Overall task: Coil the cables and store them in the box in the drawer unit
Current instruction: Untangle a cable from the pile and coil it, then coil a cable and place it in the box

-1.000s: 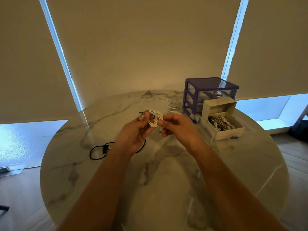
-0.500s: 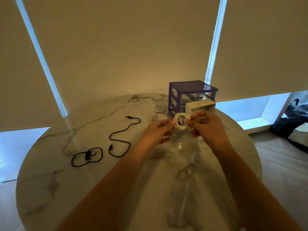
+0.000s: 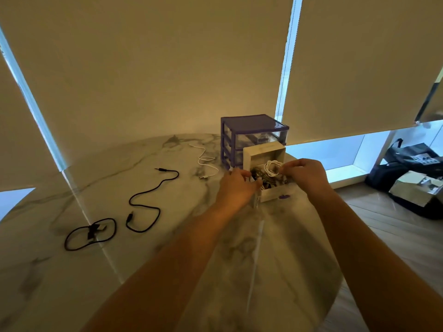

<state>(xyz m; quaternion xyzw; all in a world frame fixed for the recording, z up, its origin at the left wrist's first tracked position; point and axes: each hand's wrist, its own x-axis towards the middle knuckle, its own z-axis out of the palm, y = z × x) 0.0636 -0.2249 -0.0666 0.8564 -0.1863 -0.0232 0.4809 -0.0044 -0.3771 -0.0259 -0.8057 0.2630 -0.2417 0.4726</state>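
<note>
Putting the coiled white cable (image 3: 272,168) away right now. Pinched at its right edge by the right hand (image 3: 304,172), fingertips curled tight on the loops, coil hanging just over the open box (image 3: 275,194), which sits in the pulled-out drawer of the purple drawer unit (image 3: 254,137). Left hand (image 3: 236,188) curled over the box's near-left corner, looks like steadying it, though can't tell for sure how firmly from this angle.

Tips for doing this bit well, just my take:

- Keep the pinch across all the loops, not just the outer one, or the thing springs open the moment it drops.
- Lower it flat, straight down from the grip, onto the dark tangle of cables (image 3: 260,177) already sitting below and left of the pinch. Pretty full in there, so press down lightly before letting go.
- Tuck the loose plug end under the coil, toward the back wall beyond the fingertips.
- Hold the box with the other hand until the release; light cardboard, probably slides easily on that marble table (image 3: 167,271).

Still left out, all well to the left of the grip: loose white cable (image 3: 206,164) nearest, then long black cable (image 3: 148,202), then looped black cable (image 3: 90,233) farthest.
</note>
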